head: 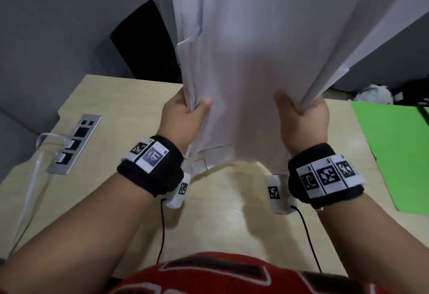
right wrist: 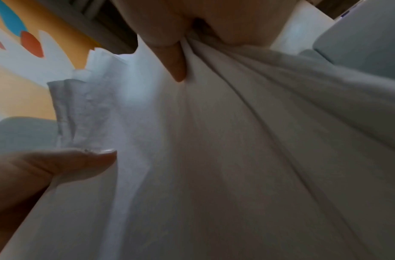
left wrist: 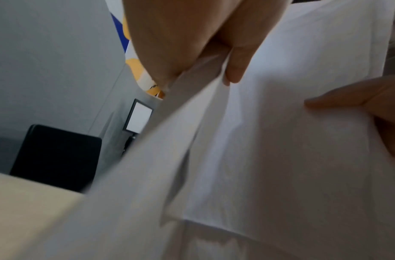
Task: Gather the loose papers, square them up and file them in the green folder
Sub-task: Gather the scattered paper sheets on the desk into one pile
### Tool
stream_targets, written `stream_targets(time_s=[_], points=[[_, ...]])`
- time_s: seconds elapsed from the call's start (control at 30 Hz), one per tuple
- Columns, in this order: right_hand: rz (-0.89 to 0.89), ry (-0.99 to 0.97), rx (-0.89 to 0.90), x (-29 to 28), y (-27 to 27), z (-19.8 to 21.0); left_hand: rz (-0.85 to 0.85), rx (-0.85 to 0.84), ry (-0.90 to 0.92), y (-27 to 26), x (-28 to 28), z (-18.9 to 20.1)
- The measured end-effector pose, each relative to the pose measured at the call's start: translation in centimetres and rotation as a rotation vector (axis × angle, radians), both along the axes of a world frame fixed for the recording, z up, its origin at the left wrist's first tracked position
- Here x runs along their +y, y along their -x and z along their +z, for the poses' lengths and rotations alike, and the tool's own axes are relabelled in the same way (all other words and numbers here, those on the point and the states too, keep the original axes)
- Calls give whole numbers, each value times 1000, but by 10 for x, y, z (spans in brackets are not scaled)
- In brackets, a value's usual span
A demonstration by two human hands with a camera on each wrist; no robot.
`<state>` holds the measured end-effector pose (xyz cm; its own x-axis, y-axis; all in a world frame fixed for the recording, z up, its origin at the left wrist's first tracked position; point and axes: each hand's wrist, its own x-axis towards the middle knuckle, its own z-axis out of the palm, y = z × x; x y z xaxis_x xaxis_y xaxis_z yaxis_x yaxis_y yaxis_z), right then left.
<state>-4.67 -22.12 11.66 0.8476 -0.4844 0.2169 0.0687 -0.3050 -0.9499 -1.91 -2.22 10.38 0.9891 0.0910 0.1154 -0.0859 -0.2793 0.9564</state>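
The papers (head: 243, 66) are held upright above the desk (head: 130, 98), lower edge just clear of the surface by the look of the head view, though contact cannot be ruled out. The stack is not yet square: sheet corners are seen staggered along the bottom and at the left side. The left edge is pinched in the grip of the left hand (head: 185, 117), thumb on the near face and fingers curled behind. The right edge is clasped the same way by the right hand (head: 301, 119).

Risks, as judged:
- Inner sheets could slide out sideways if either grip is loosened too far for tapping.
- The stack is bowed between the hands; a hard tap could crease the protruding corners rather than align them.
- The green folder (head: 394, 149) lies flat at the right of the desk, well apart; a one-handed carry across could fan the sheets again.
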Motion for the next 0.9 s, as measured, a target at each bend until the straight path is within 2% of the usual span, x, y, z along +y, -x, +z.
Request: stream_targets(time_s=[0.17,0.3,0.43,0.53,0.6,0.67,0.73,0.8,0.83,0.9], points=[[91,-68,-119,1,12,9,18,-94,106,14,3,6],[103,59,-99,-1,15,1,10,-51,170,21,1,0],[87,203,-63,-5,13,-1,32,-61,123,19,4,4],[63,40,-232,-8,16,12,55,-179,122,16,11,19],[118,-131,-353,-9,19,15,36,-227,138,15,17,25],[202,-226,-367,-11,18,11,-19,-200,148,13,23,21],[230,-168,-260,-11,15,7,-93,-117,98,10,23,14],[213,-29,-142,-5,12,7,-110,-87,-21,10,17,11],[185,45,-136,-1,10,8,-81,-87,-35,11,14,14],[137,96,-252,4,10,15,-25,-133,37,12,11,20]])
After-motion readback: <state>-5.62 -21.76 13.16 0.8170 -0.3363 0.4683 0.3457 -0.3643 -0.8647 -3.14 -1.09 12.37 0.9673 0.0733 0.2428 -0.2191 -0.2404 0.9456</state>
